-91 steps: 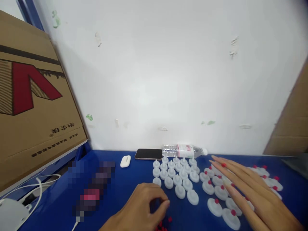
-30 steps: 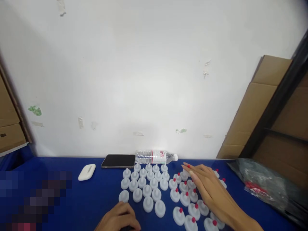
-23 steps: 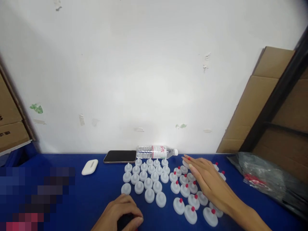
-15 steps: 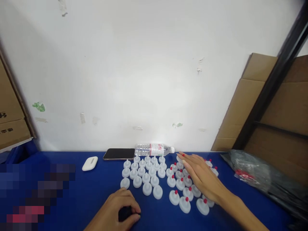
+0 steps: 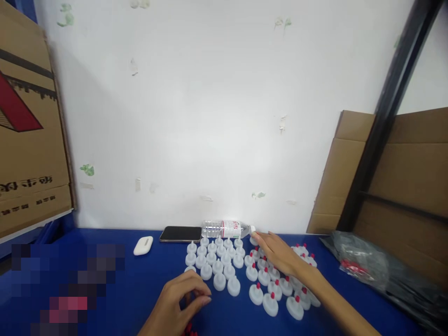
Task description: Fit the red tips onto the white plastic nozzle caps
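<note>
My left hand (image 5: 184,298) is in front of the rows of white nozzle caps (image 5: 219,281), its thumb and fingertips pinched together. What they hold, if anything, is hidden. Below it, small red pieces (image 5: 189,330) show at the bottom edge. My right hand (image 5: 280,254) reaches over a second group of white nozzle caps with red tips (image 5: 270,304). Its fingertips are on one white nozzle cap (image 5: 254,241) at the back, near the bottle's lid; the fingers cover that cap's top.
A clear water bottle (image 5: 224,229) lies along the wall beside a black phone (image 5: 180,234). A white earbud case (image 5: 143,245) is to their left. Plastic bags (image 5: 367,261) with red pieces lie at right. Cardboard (image 5: 35,140) stands at left. A pixelated patch hides the lower left.
The view has tilted up and swung left. My right hand has slid the back nozzle cap left, closer to the bottle's lid. The left hand's thumb and fingers have drawn together; red pieces now show beneath.
</note>
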